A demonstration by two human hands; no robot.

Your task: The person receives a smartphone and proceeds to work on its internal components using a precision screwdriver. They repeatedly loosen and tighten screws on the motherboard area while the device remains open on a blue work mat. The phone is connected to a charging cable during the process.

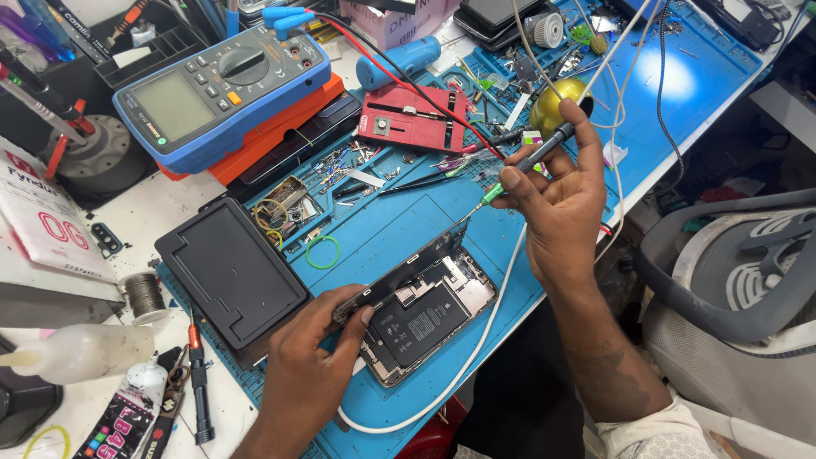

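An opened smartphone (425,314) lies on the blue work mat (374,229), its black battery and boards exposed, its screen panel (399,274) lifted along the left side. My left hand (319,353) rests on the mat and grips the raised screen edge with thumb and fingers. My right hand (557,200) is held above and to the right of the phone. It holds a slim black screwdriver (523,166) with a green collar, tip pointing down-left toward the phone's top end.
A blue multimeter (217,93) sits on an orange case at the back left. A black heating pad (231,272) lies left of the phone. A red fixture (412,119), tweezers, small parts, a white cable (476,348), a solder spool (144,293) and bottles crowd the bench. A grey chair (731,280) stands right.
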